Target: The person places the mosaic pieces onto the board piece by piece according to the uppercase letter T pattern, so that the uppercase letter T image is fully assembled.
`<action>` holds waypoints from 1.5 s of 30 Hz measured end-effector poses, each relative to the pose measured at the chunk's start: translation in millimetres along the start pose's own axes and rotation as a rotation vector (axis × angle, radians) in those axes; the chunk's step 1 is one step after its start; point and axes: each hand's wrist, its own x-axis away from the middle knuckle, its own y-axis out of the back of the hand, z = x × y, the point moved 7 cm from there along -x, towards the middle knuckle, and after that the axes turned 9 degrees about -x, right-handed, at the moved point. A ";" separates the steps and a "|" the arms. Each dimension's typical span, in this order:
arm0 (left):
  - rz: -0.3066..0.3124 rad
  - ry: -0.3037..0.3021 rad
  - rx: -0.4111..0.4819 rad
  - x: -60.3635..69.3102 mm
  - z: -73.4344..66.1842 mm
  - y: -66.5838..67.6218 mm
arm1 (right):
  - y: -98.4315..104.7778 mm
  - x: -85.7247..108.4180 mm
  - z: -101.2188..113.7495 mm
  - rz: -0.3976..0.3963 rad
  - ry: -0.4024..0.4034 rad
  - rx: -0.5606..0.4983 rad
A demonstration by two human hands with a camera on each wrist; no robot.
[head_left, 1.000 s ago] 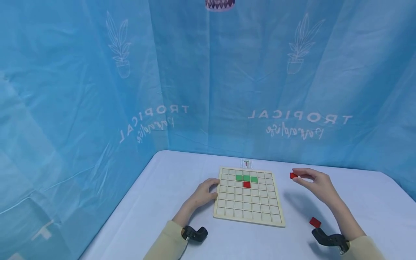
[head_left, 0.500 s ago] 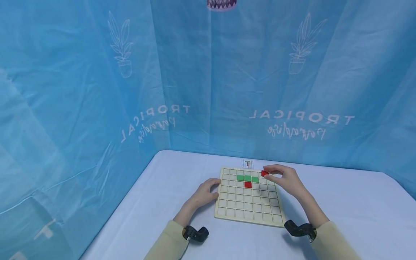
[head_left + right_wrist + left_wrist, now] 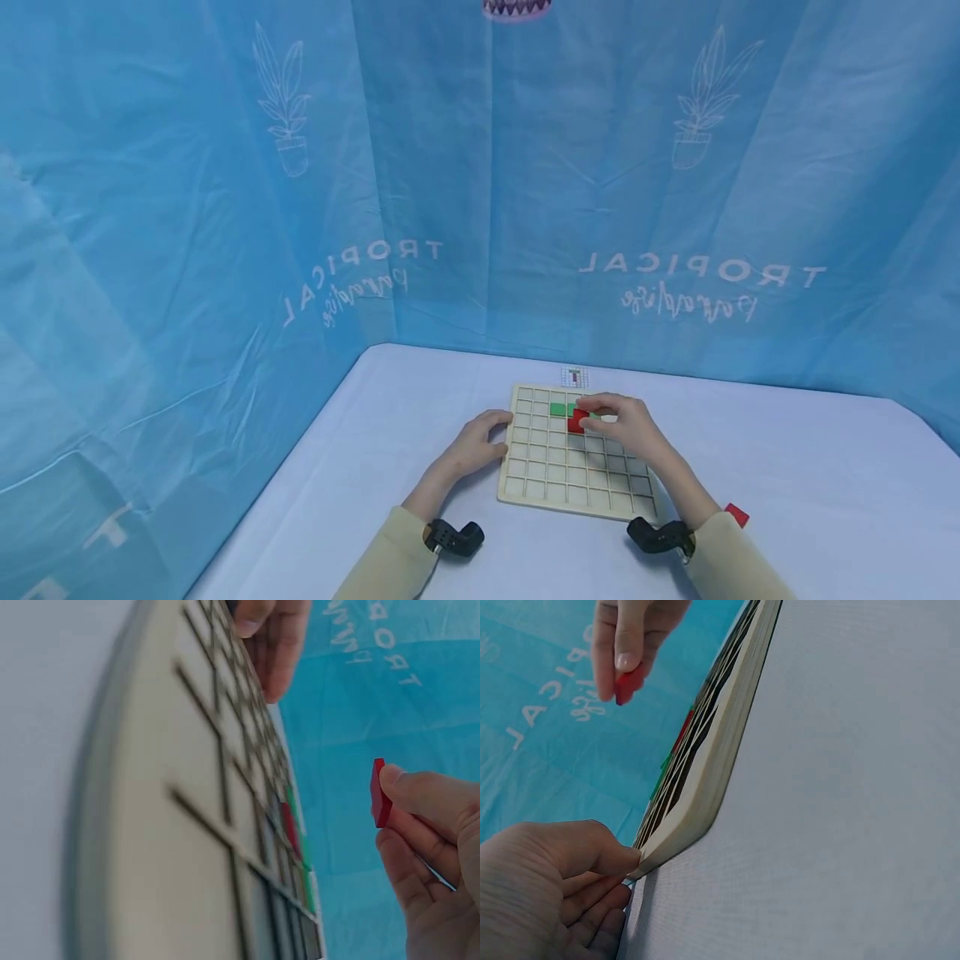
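Note:
My left hand (image 3: 472,445) holds the left edge of a pale wooden grid board (image 3: 545,483), its thumb against the rim in the left wrist view. Between thumb and fingers, my right hand (image 3: 622,425) pinches a red square tile (image 3: 380,793). That tile hovers above the upper part of the board, apart from it in both wrist views. Green tiles (image 3: 557,409) form a row in the board's upper squares, partly covered by the right hand. A second red tile (image 3: 290,827) sits in the board beside the green row; the held tile overlaps it in the head view.
A small printed grid card (image 3: 575,377) lies behind the board. Another red tile (image 3: 737,514) lies on the white table (image 3: 825,467), partly hidden by the right forearm. A blue curtain (image 3: 480,208) hangs behind and to the left.
The right hand has carried its red tile leftward from beside the board to above the upper squares. The left hand has stayed on the board's left edge.

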 end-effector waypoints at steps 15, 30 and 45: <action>-0.008 0.004 0.008 -0.8 -1.2 1.1 | -22.6 9.3 -17.9 -0.008 0.027 0.140; -0.021 0.001 0.012 -0.1 -0.1 4.3 | -25.4 13.8 -16.2 -0.037 0.109 0.199; 0.000 0.004 0.010 -0.6 1.7 -1.5 | 37.2 13.9 -1.5 -0.227 0.111 -0.254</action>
